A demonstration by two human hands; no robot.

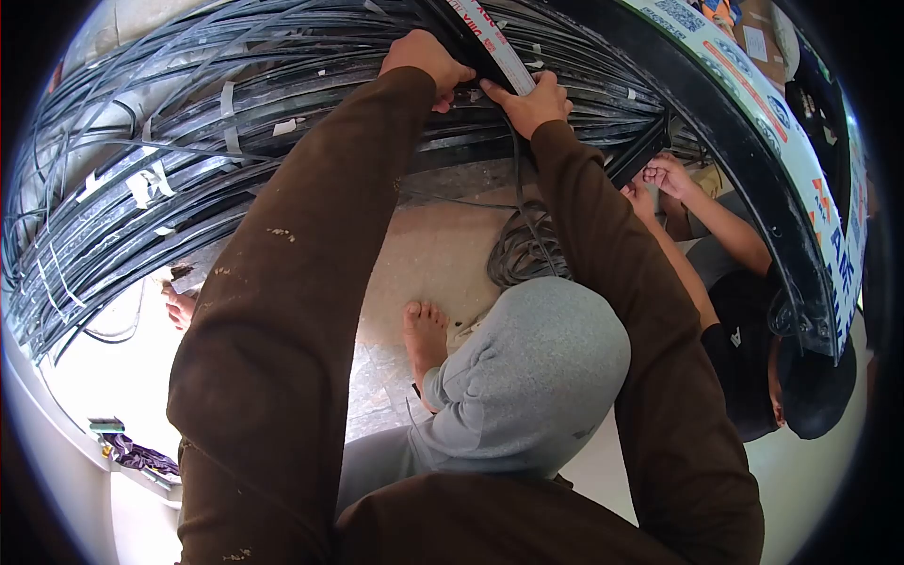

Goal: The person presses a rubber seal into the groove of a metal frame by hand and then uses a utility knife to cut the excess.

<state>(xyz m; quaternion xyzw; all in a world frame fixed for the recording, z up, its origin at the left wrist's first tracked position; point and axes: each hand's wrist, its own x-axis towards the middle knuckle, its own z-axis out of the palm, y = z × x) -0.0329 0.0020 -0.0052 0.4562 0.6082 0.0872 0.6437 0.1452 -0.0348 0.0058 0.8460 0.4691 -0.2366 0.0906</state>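
Note:
My left hand [426, 68] is closed at the left side of a long black bar [435, 21] that carries a white label with red print. Its fingertips are pressed together near the bar, and what they pinch is hidden. My right hand [535, 102] is closed around the right edge of the same bar, thumb pointing left toward my left hand. A thin dark strip [517, 169] hangs down from beside my right hand to a loose coil [527, 247] on the floor. Behind both hands lies a wide bundle of long black strips [311, 118], tied with white tape in places.
At the right, another person [744, 301] in dark clothing holds both hands near a black bar end [642, 151]. A large black frame piece [753, 141] with printed white film curves along the right. My bare foot [426, 330] rests on the floor. Dark cloth [141, 454] lies lower left.

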